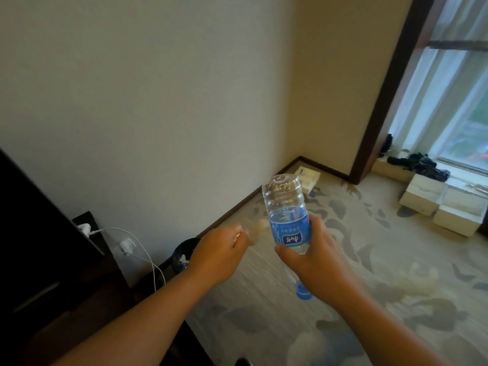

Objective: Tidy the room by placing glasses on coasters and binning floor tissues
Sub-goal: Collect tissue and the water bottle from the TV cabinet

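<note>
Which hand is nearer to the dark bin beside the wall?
Left. The left hand hovers just right of the bin; the right hand, holding the water bottle, is farther right.

Dark bin (184, 250) against wall holds tissue (182, 258).

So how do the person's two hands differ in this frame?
The right hand is wrapped around an upside-down water bottle, while the left hand grips no bottle. The left hand is loosely curled, and whether it pinches something small is lost in blur; the right hand's grip reads clearly. Both are bare and raised over the carpet.
</note>
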`<act>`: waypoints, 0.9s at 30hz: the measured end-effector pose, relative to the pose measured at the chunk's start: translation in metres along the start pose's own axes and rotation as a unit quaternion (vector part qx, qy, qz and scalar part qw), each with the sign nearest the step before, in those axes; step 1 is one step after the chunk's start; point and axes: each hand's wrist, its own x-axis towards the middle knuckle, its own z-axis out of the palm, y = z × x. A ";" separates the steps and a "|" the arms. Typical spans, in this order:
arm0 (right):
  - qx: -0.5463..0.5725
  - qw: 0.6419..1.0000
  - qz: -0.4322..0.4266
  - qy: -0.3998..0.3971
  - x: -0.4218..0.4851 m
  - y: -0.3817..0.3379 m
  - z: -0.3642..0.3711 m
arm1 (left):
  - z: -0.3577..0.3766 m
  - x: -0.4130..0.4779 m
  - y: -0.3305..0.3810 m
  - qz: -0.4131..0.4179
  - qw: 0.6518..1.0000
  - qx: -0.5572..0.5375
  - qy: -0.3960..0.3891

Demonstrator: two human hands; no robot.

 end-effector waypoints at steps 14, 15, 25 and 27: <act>-0.046 0.985 -0.076 -0.145 0.271 -0.046 0.101 | -0.042 0.211 -0.138 -0.141 0.988 -0.008 0.064; -0.042 0.981 -0.084 -0.170 0.292 -0.049 0.116 | -0.043 0.222 -0.155 -0.165 0.983 -0.008 0.079; -0.030 0.907 -0.142 -0.396 0.446 -0.034 0.263 | 0.000 0.279 -0.274 -0.418 0.897 0.003 0.146; -0.034 0.895 -0.139 -0.422 0.465 -0.023 0.290 | 0.021 0.287 -0.296 -0.436 0.893 -0.026 0.112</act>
